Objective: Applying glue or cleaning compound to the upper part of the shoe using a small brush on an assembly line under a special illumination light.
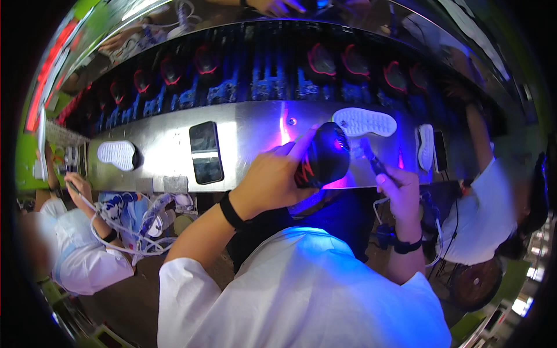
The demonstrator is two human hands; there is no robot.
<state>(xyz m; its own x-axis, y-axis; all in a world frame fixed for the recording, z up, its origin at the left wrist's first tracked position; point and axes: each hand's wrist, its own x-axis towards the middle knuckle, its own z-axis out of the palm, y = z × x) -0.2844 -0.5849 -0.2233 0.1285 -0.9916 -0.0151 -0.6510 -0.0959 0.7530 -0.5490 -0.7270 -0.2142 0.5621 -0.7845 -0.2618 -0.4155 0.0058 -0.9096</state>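
My left hand [268, 177] is closed round a black shoe upper [326, 158] with red marks, raised over the near edge of the metal bench [255, 122]. In my right hand [401, 190] I grip a slim dark brush-like tool [377, 164] between thumb and fingers. Its tip points up and left, toward a white shoe sole [366, 122] on the bench just beyond. Blue-violet light falls on the upper, the tool and the sole. The fingertips of my left hand are partly hidden behind the upper.
A black phone [206, 152] and another white sole [118, 154] lie to the left. A third sole [425, 148] is at the right. Behind the bench runs a dark conveyor [264, 72] carrying several dark, red-edged shoe uppers. Co-workers sit on both sides, one near white cables [148, 246].
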